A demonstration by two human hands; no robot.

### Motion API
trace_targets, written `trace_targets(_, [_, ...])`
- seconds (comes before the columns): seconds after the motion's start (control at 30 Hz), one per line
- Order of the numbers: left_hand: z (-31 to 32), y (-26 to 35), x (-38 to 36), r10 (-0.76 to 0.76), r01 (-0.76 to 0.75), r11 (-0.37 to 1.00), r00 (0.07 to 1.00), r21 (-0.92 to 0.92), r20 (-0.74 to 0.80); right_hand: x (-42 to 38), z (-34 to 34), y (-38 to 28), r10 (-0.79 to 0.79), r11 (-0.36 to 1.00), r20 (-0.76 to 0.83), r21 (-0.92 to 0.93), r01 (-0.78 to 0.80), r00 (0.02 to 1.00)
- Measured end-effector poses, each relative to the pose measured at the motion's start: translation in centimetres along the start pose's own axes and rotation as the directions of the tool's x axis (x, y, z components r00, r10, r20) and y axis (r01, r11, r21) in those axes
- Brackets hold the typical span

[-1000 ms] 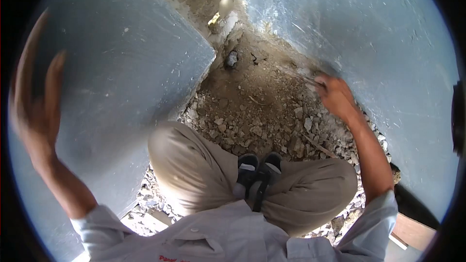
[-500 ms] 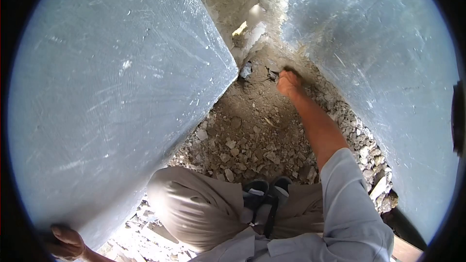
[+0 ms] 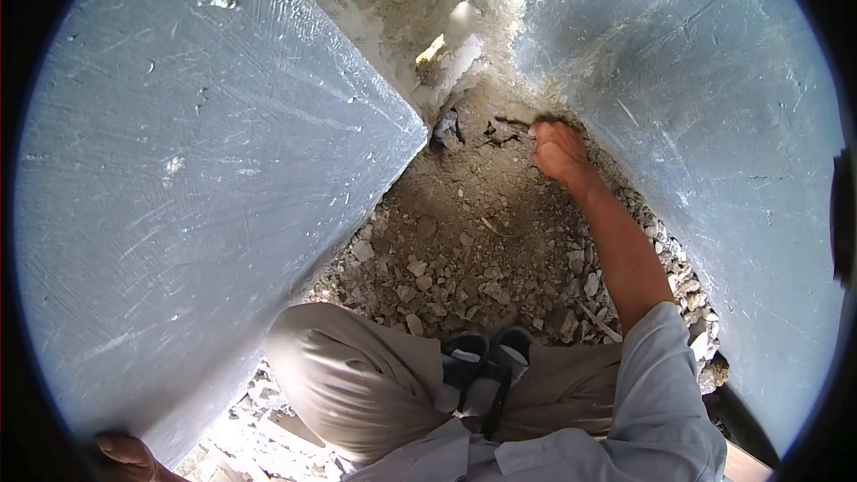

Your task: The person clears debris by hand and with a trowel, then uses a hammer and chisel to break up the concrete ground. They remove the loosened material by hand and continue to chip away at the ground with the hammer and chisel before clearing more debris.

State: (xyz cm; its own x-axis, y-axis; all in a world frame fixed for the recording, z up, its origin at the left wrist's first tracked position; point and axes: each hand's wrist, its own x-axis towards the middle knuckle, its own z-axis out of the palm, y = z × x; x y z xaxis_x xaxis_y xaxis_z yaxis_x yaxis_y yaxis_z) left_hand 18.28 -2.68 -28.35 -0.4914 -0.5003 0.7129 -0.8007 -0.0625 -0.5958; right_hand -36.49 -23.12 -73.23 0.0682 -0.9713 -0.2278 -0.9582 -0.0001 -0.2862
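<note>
Low at the base of the right grey wall (image 3: 687, 152), my right hand (image 3: 559, 152) is closed, its knuckles close to the dirt. A thin, dark, pointed shape (image 3: 509, 128) shows just left of its fingers; I cannot make out whether the hand grips it. Loose soil (image 3: 464, 196) lies below the hand. My left hand (image 3: 131, 459) is at the lower left, against the bottom of the left grey wall (image 3: 214, 187). Its thumb shows, while the other fingers are lost in the dark rim of the view.
Both walls narrow toward a rough corner with a pale lump (image 3: 461, 22). A bluish-grey stone (image 3: 446, 128) sits by the left wall's corner. Broken stones (image 3: 428, 290) cover the ground before my sandalled feet (image 3: 486, 359). A bent knee (image 3: 348, 384) is near the left wall.
My right hand has shifted a little right, closer to the right wall. My left hand has dropped slightly lower in view. The view itself has moved somewhat.
</note>
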Motion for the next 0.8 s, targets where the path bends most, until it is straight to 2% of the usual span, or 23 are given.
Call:
trace_targets(0.07, [-0.1, 0.0, -0.1, -0.008, 0.008, 1.000, 1.000, 0.000, 0.000, 0.7, -0.6, -1.2, 0.037, 0.999, 0.072, 0.034, -0.039, 0.997])
trace_targets(0.17, [-0.3, 0.0, -0.2, -0.017, 0.017, 1.000, 1.000, 0.001, -0.006, 2.3, 3.7, -2.4, 0.024, 1.000, 0.208, -0.009, -0.023, 0.978])
trace_targets(0.27, [-0.5, 0.1, -0.4, -0.021, 0.022, 1.000, 1.000, 0.003, -0.015, 1.4, 4.4, -3.7, -0.132, 0.991, 0.218, 0.045, 0.125, 0.967])
trace_targets(0.3, [-0.5, 0.1, -0.4, -0.028, 0.028, 1.000, 1.000, 0.002, -0.014, 2.0, 6.0, -1.9, -0.137, 0.985, 0.150, 0.129, 0.118, 0.979])
trace_targets(0.4, [-0.6, 0.2, -0.6, -0.028, 0.028, 1.000, 1.000, 0.003, -0.012, -0.4, -1.9, -2.2, -0.049, 0.957, 0.215, 0.290, -0.016, 0.975])
trace_targets(0.43, [-0.6, 0.2, -0.7, -0.035, 0.035, 0.999, 0.999, 0.001, -0.009, -0.2, -0.3, -1.1, -0.149, 0.939, 0.063, 0.323, 0.121, 0.987])
trace_targets(0.47, [-0.5, 0.3, -0.7, -0.036, 0.036, 0.999, 0.999, -0.002, -0.010, -0.1, 1.1, 0.2, -0.117, 0.970, 0.061, 0.221, 0.101, 0.991])
trace_targets(0.53, [-0.4, 0.4, -0.6, -0.035, 0.035, 0.999, 0.999, -0.003, -0.013, -0.1, -0.4, -0.9, -0.053, 0.999, 0.042, 0.011, 0.053, 0.998])
trace_targets(0.63, [-0.4, 0.5, -0.6, -0.037, 0.037, 0.999, 0.999, -0.005, -0.010, 0.6, -2.5, -3.8, 0.052, 0.995, 0.088, 0.082, -0.059, 0.995])
trace_targets(0.73, [-0.5, 0.4, -0.5, -0.039, 0.039, 0.999, 0.999, -0.004, -0.017, 3.0, 3.6, -4.9, 0.061, 0.997, 0.267, 0.026, -0.070, 0.962])
trace_targets(0.8, [-0.3, 0.5, -0.4, -0.039, 0.039, 0.999, 0.999, -0.010, -0.022, 1.3, 6.4, -6.4, -0.082, 0.992, 0.286, 0.120, 0.049, 0.955])
